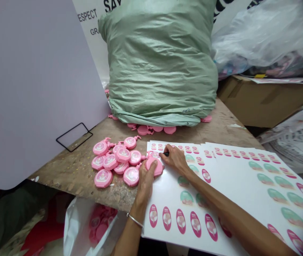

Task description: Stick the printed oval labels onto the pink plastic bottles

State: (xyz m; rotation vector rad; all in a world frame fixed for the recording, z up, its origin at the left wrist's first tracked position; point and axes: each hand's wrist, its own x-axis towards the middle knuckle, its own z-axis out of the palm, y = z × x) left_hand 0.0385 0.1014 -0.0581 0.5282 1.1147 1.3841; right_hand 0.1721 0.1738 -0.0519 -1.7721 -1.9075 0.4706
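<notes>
My left hand (146, 176) is closed around a pink plastic pump-bottle-shaped piece (155, 167), held at the left edge of a white sticker sheet (167, 192). Its plain pink side faces up. Close by, my right hand (177, 159) pinches a small black tool (165, 154) over the upper rows of stickers; its tip and exact kind are hard to make out. To the left of my hands lies a heap of similar pink pieces (123, 155), with round labels on their faces.
A large green sack (162, 64) stands at the back, pink pieces (145, 130) along its base. A second sticker sheet (242, 177) lies to the right. Below the table's edge hangs a white bag (76, 227) of pink pieces. A black wire frame (73, 137) and cardboard box (268, 101) flank the table.
</notes>
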